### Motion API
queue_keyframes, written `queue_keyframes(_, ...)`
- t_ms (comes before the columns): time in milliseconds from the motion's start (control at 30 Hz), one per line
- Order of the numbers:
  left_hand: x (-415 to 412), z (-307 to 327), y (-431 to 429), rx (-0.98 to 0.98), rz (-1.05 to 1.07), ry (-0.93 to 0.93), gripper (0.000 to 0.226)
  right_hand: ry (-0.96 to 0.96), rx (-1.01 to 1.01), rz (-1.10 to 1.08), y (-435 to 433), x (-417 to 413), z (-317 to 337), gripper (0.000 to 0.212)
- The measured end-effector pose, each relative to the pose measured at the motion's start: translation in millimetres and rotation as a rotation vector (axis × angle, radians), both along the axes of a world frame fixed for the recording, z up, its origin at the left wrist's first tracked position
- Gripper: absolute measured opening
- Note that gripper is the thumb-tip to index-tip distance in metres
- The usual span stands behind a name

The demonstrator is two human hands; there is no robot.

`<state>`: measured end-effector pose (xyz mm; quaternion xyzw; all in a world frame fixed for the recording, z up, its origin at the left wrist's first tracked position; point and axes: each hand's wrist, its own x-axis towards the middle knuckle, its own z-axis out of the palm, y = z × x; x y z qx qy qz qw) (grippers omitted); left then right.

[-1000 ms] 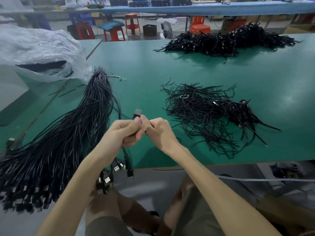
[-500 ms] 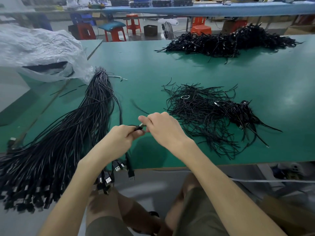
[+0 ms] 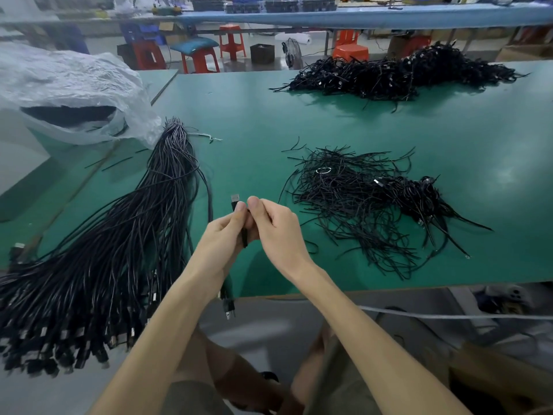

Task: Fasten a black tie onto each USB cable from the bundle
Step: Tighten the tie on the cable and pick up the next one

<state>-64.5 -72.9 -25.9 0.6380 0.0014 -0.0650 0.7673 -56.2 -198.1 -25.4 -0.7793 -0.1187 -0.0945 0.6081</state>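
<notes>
One USB cable (image 3: 235, 200) stands plug-up just above the tabletop's (image 3: 254, 115) front edge. The left hand (image 3: 220, 238) and right hand (image 3: 276, 229) both pinch it with curled fingers. Whether a tie is on it I cannot tell. This is probably the fastening step, and next comes cinching the tie snug. The bundle (image 3: 119, 250) lies toward the left edge, with loose black ties (image 3: 359, 205) at centre right.

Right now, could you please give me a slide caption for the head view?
One cable held by left hand and right hand over the table, between bundle and ties.
</notes>
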Motion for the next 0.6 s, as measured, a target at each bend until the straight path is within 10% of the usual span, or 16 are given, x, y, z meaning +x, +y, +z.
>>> queue_keyframes(200, -4.3, 0.8, 11.3, 0.08, -0.113, -0.021, 0.054, -0.02, -0.001, 0.037, -0.7, -2.3, -5.3, 0.049)
queue_keyframes(600, 3.5, 28.2, 20.0, -0.642, 0.15, 0.069, 0.043, 0.111, -0.125, 0.052, 7.3, -4.7, -32.8, 0.066)
